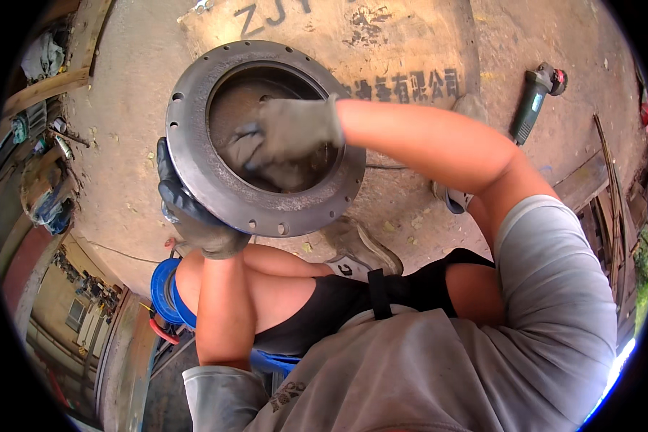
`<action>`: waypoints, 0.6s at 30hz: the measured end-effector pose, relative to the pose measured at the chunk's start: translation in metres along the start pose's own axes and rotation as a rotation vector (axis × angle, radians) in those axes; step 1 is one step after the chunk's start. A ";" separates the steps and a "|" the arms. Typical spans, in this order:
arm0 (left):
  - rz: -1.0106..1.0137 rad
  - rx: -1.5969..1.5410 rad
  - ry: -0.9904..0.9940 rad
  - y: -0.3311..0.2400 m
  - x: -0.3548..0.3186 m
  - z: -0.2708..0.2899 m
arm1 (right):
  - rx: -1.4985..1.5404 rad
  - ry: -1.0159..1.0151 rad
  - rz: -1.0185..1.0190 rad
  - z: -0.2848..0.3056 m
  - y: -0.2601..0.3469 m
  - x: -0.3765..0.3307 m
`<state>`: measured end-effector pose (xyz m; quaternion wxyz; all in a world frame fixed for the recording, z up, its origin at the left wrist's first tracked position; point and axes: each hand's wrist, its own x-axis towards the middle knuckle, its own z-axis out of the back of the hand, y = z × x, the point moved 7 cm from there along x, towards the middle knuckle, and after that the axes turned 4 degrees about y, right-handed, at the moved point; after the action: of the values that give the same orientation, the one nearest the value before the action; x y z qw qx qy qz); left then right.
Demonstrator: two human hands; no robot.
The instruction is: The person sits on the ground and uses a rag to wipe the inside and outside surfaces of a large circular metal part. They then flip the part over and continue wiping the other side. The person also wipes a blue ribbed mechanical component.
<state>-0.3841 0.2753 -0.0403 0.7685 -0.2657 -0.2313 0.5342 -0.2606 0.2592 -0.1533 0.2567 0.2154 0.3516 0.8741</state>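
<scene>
A heavy dark-grey metal flanged ring (266,212), round with bolt holes along its rim and a deep wide bore, is in front of me, tilted so that its opening faces me. My left hand (194,219), in a grey and black work glove, grips the rim at the lower left, with fingers wrapped round the outer edge. Inside the bore is my gloved right hand (288,137), reaching in from the right. Its fingers are blurred by motion near the inner wall, and I cannot make out whether they hold anything.
A wooden board (425,43) with painted lettering lies beyond the ring. To the right, an angle grinder (531,104) rests on the concrete floor. A blue round spool-like object (164,291) is beside my left knee. Planks and scrap line both sides.
</scene>
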 end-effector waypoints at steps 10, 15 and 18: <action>0.279 -0.284 0.103 0.013 -0.008 -0.007 | 1.056 -0.520 -0.589 0.005 0.026 -0.017; -0.035 0.064 0.121 -0.013 -0.003 -0.009 | 1.956 -1.106 -0.960 0.007 -0.030 0.016; 0.021 0.038 0.015 -0.020 0.001 -0.002 | 1.925 -1.290 -1.058 -0.008 -0.054 0.009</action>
<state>-0.3678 0.2703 -0.0286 0.7695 -0.2574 -0.2124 0.5445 -0.2561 0.2941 -0.1964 0.4370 0.5322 0.6957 -0.2045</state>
